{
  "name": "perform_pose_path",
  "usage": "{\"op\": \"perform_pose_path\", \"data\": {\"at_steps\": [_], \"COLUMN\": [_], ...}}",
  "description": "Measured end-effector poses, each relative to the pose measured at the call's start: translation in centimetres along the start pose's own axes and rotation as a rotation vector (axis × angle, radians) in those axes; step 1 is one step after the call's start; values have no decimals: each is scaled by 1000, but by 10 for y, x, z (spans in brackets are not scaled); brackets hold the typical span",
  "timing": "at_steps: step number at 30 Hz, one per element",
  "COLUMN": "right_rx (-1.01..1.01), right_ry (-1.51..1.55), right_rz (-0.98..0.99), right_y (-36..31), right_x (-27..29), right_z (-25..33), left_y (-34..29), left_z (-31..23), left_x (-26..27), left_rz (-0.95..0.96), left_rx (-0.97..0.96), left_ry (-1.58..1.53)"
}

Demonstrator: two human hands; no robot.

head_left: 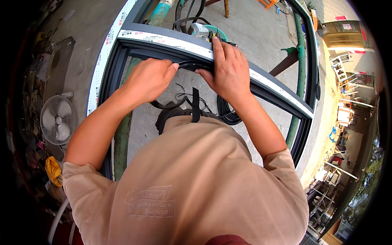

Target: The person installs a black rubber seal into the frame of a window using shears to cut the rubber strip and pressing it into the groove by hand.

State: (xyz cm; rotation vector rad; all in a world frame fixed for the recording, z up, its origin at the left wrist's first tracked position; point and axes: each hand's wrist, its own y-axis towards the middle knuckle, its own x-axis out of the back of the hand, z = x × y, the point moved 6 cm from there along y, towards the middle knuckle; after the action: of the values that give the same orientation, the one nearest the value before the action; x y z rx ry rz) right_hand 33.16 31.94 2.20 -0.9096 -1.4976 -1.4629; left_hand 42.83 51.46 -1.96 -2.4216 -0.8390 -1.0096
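Shirt fabric (pixel 196 163), tan, fills the lower middle of my view. Beyond it I see both hands at the crossbar (pixel 161 37) of a dark window-like frame (pixel 102 69) faced with printed white film. The left hand (pixel 149 79) is curled closed, thumb and forefinger pinching a black flexible strip (pixel 191 64). This strip lies along the crossbar's inner edge, between the hands. The right hand (pixel 232 75) is spread, fingers laid over the crossbar and thumb apart, near the strip; I cannot tell how hard it presses. Below, through the opening, I see a black coil (pixel 227 113) on the concrete floor (pixel 253 136). Past the crossbar is a teal basin (pixel 221 32); far left, a round fan (pixel 58 119).
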Motion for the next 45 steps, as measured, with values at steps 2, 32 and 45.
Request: {"op": "perform_pose_path", "data": {"at_steps": [2, 32, 45], "right_rx": [-53, -8, -31], "right_ry": [5, 35, 45], "right_rz": [57, -81, -47], "right_y": [9, 5, 18], "right_x": [-8, -13, -8], "right_z": [4, -1, 18], "left_y": [0, 12, 19], "left_z": [-1, 3, 10], "left_x": [1, 3, -3], "left_rz": [-8, -95, -103], "left_rx": [2, 69, 61], "left_ry": [5, 31, 10]}}
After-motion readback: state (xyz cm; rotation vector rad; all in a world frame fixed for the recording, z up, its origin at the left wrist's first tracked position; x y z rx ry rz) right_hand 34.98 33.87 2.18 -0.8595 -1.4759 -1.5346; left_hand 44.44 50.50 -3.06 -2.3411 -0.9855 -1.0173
